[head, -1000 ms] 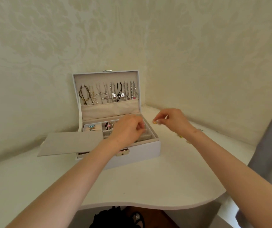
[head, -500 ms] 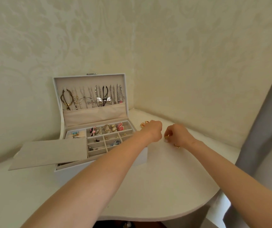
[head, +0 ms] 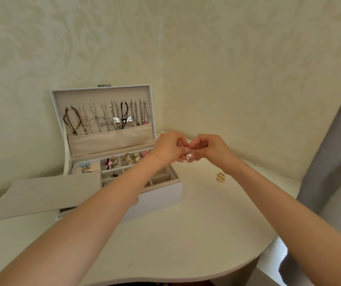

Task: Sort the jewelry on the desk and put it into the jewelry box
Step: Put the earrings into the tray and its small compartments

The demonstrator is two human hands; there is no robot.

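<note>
A white desk [head: 186, 234] with a curved front edge carries the open jewelry box [head: 155, 195], with small gold earrings [head: 220, 177] lying apart to the box's right.

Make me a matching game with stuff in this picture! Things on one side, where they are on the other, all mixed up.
Things:
1. necklaces
2. gold earrings
3. beige flap
4. both hands: left hand, right hand

Places:
A. lying on the desk, right of the jewelry box
B. hanging inside the open lid
C. fingertips together above the desk, beside the box
D. sticking out over the box's left side

Pairs: 1-B, 2-A, 3-D, 4-C
</note>
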